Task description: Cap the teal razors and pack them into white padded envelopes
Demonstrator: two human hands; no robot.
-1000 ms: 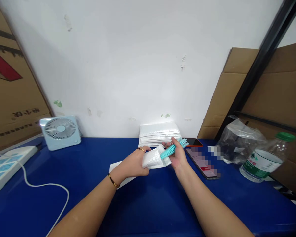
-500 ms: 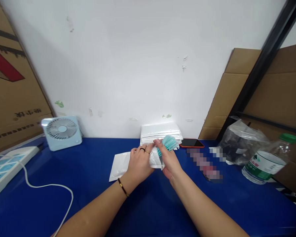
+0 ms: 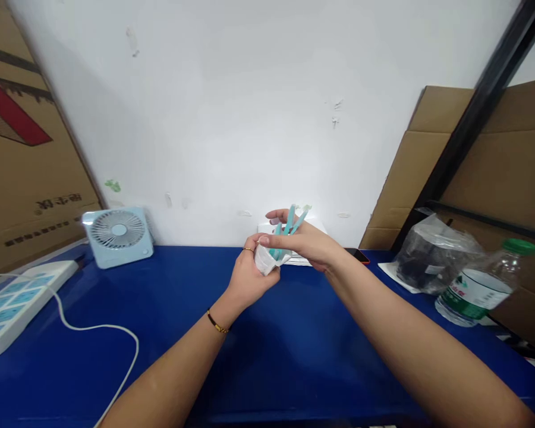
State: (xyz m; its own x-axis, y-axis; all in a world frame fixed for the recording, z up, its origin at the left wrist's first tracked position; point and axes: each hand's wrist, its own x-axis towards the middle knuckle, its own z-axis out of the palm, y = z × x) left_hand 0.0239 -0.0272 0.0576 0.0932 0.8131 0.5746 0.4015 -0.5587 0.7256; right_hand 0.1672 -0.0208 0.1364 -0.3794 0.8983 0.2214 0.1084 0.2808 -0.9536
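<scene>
Both hands are raised above the blue table (image 3: 294, 351), near its far edge and close to the wall. The left hand (image 3: 248, 278) grips a small white pouch (image 3: 264, 261), with its fingers curled shut around the lower part and crumpling it; a thin bracelet (image 3: 217, 323) sits on that wrist. The right hand (image 3: 304, 242) meets it from the right and holds a bundle of teal sticks (image 3: 288, 224), thumb and fingers closed on the bundle at the pouch mouth while one finger stretches out above. The lower ends of the sticks sit inside the pouch. The upper ends stand clear of it and tilt up and to the right. Pouch and sticks are off the table surface, held between the two hands. Directly behind the hands, against the wall, lies a stack of white mailers (image 3: 301, 260), largely hidden. A phone (image 3: 362, 256) with an orange edge lies just to the right of that stack. Further right are a crumpled plastic bag (image 3: 428, 255) and a clear bottle (image 3: 475, 288) with a green cap lying on its side, with cardboard (image 3: 494, 166) leaning behind them. At the left, a small pale-blue fan (image 3: 119, 235) stands by the wall, and a power strip (image 3: 15, 294) with a white cable (image 3: 98, 327) lies near the table's left edge.
</scene>
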